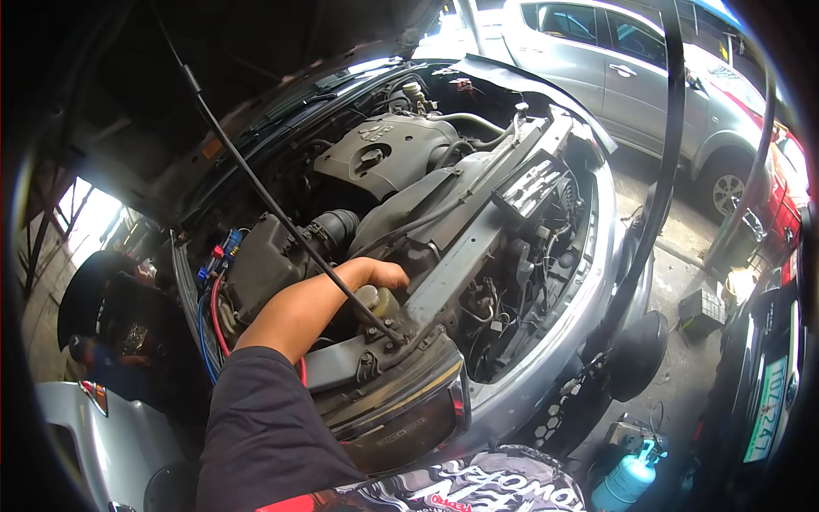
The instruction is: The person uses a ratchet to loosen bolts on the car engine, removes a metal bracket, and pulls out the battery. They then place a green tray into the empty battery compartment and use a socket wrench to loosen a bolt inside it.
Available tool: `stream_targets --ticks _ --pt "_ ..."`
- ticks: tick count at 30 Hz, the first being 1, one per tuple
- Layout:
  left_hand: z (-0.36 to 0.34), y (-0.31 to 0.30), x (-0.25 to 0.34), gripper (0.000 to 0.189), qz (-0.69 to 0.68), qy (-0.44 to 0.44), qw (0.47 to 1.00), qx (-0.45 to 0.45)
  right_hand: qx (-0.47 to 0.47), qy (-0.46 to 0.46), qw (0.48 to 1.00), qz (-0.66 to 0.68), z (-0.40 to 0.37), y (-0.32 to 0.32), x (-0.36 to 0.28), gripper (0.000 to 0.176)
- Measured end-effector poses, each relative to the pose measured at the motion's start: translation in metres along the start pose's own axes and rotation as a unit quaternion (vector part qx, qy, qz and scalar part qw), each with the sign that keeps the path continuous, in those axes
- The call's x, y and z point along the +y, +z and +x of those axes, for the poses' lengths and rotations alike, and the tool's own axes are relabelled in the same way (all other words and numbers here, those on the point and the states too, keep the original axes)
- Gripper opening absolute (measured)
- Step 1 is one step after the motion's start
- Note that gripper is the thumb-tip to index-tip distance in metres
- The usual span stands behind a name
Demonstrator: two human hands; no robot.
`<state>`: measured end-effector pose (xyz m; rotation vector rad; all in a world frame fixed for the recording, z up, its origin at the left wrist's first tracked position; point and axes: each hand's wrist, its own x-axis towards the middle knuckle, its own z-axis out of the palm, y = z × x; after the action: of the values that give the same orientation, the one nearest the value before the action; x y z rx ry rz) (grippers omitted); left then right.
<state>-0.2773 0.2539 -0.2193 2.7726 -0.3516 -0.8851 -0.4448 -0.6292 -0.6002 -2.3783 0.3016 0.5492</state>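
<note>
My left hand (388,273) reaches down into the front corner of a car's engine bay, just behind the radiator support bar (456,269). The wrist is bent and the fingers point downward out of sight, so whatever they touch is hidden. Close beside the wrist stands a fluid reservoir (375,300) with a round cap. A thin hood prop rod (277,209) crosses in front of my forearm. Farther back lies the grey plastic engine cover (388,152). My right hand is out of view.
A black air filter box (260,264) sits left of my arm, with red and blue hoses (215,316) alongside. The raised hood hangs overhead. A headlight (409,427) is at the front corner. A light-blue gas cylinder (630,478) stands on the floor; other cars are parked nearby.
</note>
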Motion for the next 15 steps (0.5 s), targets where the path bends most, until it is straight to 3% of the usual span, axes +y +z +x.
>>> stream_targets --ticks 2,4,7,10,15 --pt "0.000 0.000 0.004 0.023 -0.047 -0.067 0.997 -0.001 -0.003 0.000 1.000 -0.001 0.003 -0.001 -0.001 0.065" --pt "-0.004 -0.006 0.029 0.022 -0.180 -0.238 0.955 0.009 -0.004 0.000 1.000 0.003 0.005 -0.003 -0.002 0.066" --pt "-0.002 0.002 -0.005 0.028 -0.016 -0.027 1.000 0.003 -0.004 0.004 1.000 0.004 0.005 -0.004 -0.003 0.066" --pt "-0.015 -0.017 0.052 0.041 -0.246 -0.272 0.930 0.036 -0.005 0.007 1.000 0.010 0.003 -0.004 0.000 0.067" --pt "-0.021 -0.014 0.053 0.045 -0.342 -0.272 0.897 0.063 -0.007 0.006 1.000 0.019 0.003 -0.003 0.010 0.068"
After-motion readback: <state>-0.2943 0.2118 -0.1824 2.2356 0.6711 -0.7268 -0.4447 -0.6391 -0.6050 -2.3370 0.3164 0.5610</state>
